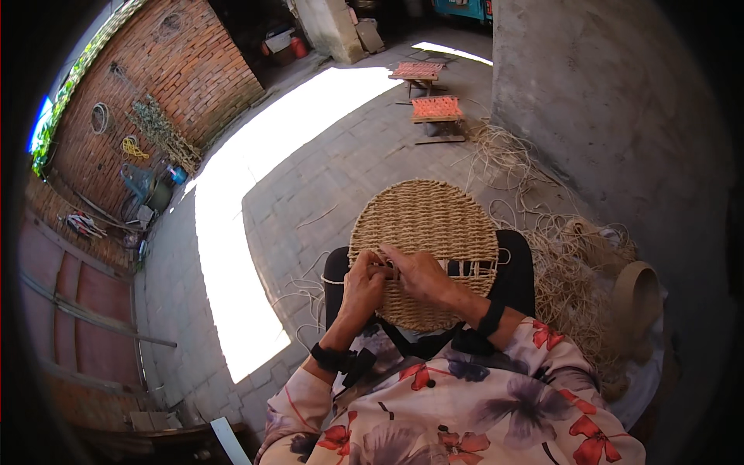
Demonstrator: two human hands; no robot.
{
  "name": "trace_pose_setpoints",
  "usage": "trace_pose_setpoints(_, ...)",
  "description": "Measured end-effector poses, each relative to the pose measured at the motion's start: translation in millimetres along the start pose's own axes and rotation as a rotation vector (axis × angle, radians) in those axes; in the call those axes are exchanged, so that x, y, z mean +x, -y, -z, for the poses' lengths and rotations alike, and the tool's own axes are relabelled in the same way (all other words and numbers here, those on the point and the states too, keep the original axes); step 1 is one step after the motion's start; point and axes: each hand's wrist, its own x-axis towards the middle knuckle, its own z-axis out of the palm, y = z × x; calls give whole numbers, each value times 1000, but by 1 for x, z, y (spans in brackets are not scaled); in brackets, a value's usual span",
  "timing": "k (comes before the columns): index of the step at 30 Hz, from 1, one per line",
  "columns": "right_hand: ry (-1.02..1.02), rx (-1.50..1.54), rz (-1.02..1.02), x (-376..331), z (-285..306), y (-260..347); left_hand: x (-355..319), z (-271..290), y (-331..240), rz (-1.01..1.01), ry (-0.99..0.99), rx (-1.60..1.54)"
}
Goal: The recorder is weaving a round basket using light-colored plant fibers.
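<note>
Left hand point(364, 284) and right hand point(421, 276) on woven mat point(422, 213)
Curled close together; whether pinching, I cannot tell. Rope point(570, 267) right; 2 stools point(436, 108) far.

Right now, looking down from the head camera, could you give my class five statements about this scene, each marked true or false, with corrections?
1. The left hand and right hand are both on a tan woven piece. True.
2. That woven piece is square. False: its outline is round.
3. The big heap of loose cord lies to the person's left. False: the heap of loose cord is on the right.
4. Two low stools with reddish tops stand on the paving ahead. True.
5. The yellow coil lies on the ground. False: the yellow coil hangs against the brick wall.
</note>
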Motion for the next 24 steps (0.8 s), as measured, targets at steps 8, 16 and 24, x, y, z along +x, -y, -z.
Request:
trace_pose_setpoints(8, -13, 1246, -460, -39, 43, 7, -20, 40, 3, -382, -150, 351)
trace_pose_setpoints(16, -185, 146, -224, -43, 31, 6, -30, 25, 1, -547, -202, 649)
trace_pose_setpoints(24, -330, 757, -424, -42, 35, -14, -31, 26, 0, -563, -166, 686)
